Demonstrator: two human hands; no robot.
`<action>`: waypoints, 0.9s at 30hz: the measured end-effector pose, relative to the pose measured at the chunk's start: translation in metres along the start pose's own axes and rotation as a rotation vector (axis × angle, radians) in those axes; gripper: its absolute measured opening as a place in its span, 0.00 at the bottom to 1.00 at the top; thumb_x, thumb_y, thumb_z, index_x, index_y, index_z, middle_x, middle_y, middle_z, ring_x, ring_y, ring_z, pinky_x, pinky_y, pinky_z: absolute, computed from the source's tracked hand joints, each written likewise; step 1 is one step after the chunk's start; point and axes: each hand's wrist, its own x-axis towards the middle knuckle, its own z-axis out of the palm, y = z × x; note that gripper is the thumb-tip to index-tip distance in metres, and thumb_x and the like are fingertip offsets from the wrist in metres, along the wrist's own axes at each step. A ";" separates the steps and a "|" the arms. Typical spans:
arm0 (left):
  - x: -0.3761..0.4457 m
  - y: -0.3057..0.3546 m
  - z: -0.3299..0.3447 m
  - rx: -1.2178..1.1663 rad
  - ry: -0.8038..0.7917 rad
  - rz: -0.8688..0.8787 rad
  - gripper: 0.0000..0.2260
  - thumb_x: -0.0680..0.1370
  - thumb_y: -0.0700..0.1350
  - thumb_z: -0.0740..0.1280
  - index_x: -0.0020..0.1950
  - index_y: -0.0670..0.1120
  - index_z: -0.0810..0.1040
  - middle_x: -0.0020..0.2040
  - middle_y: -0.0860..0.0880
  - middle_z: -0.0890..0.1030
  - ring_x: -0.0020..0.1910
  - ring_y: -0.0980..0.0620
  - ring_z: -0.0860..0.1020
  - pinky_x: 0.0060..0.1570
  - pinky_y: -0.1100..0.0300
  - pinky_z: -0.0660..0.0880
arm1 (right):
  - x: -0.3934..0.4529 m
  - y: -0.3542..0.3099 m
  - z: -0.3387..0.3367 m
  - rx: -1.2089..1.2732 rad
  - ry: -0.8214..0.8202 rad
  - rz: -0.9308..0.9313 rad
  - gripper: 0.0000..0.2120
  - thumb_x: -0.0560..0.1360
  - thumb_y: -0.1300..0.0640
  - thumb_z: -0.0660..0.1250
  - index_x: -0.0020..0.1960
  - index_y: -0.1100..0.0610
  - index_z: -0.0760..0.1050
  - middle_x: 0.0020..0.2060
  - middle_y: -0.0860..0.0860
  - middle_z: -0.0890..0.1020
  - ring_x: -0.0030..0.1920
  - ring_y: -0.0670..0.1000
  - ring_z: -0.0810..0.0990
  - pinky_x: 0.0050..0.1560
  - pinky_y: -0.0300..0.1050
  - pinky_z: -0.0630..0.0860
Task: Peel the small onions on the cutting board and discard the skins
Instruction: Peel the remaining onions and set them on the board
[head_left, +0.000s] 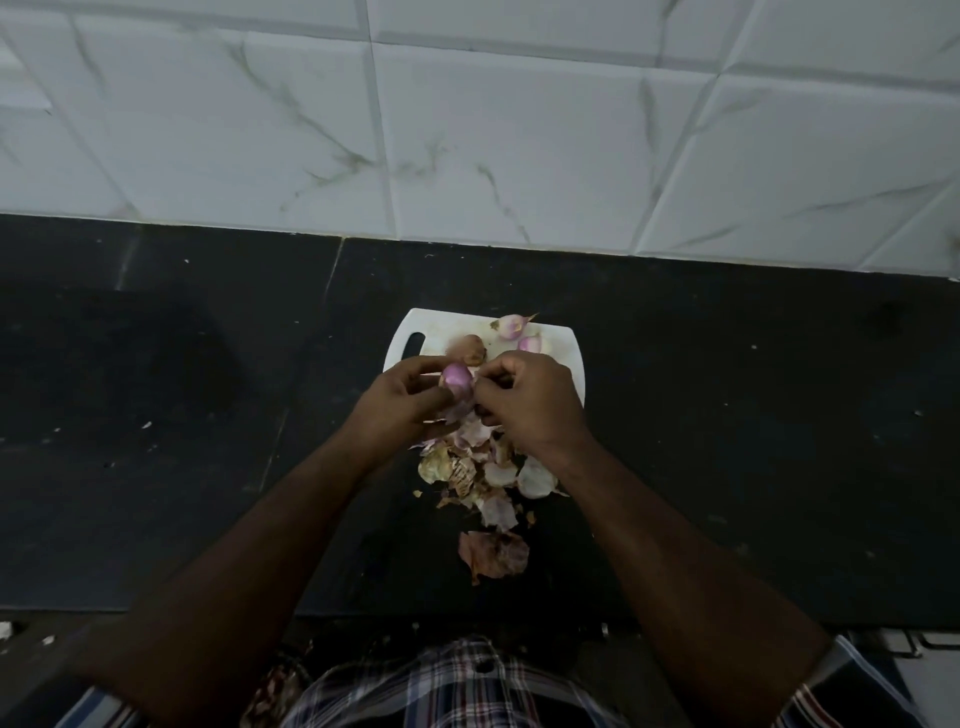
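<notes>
Head view, read from left to right. The dark stone counter (156, 415) is matte and flecked with pale specks. The left hand (400, 402) holds the onion in hand (457, 381) above the near edge of the cutting board (563, 353), its fingers curled round the bulb from the left and below. The onion's exposed face is smooth, glossy and purple; its long axis appears to run roughly away from the viewer, though the hands hide both ends. Immediately to the right, touching or just beside the bulb, the right hand (524, 400) has thumb and fingertips pinched together at the bulb's lower right flank, apparently on a flap of skin; the contact itself is hidden. The coming pull is therefore judged to run rightward and toward the viewer, away from the left hand's grip.

Beyond the hands, on the thin white plastic board with a slotted handle, lie one brown unpeeled onion (471, 347) and two pale pink peeled onions (511, 326), one with a pointed tip. Below the hands, the discarded skins (483, 478) form a loose heap of dry, papery, curled flakes, cream to reddish-brown, spreading from the board's near edge onto the counter.
</notes>
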 end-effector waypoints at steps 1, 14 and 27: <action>-0.001 0.000 0.001 0.005 0.000 0.000 0.13 0.78 0.36 0.70 0.62 0.42 0.79 0.55 0.41 0.84 0.48 0.46 0.85 0.50 0.52 0.83 | -0.002 -0.001 0.002 -0.053 0.016 -0.017 0.07 0.74 0.52 0.73 0.46 0.56 0.83 0.35 0.49 0.85 0.34 0.46 0.84 0.40 0.48 0.83; -0.004 -0.009 -0.015 -0.063 -0.084 0.027 0.19 0.68 0.35 0.75 0.58 0.41 0.81 0.58 0.42 0.83 0.52 0.43 0.83 0.49 0.53 0.83 | 0.000 0.006 0.001 0.147 0.029 0.206 0.08 0.67 0.55 0.75 0.46 0.55 0.83 0.36 0.50 0.86 0.36 0.48 0.84 0.41 0.49 0.83; -0.006 -0.008 -0.006 -0.096 -0.037 -0.040 0.16 0.75 0.32 0.71 0.63 0.41 0.79 0.60 0.37 0.82 0.50 0.44 0.84 0.48 0.55 0.83 | -0.009 0.005 0.004 0.222 -0.021 0.128 0.01 0.74 0.58 0.73 0.43 0.54 0.82 0.31 0.50 0.85 0.31 0.49 0.84 0.36 0.48 0.82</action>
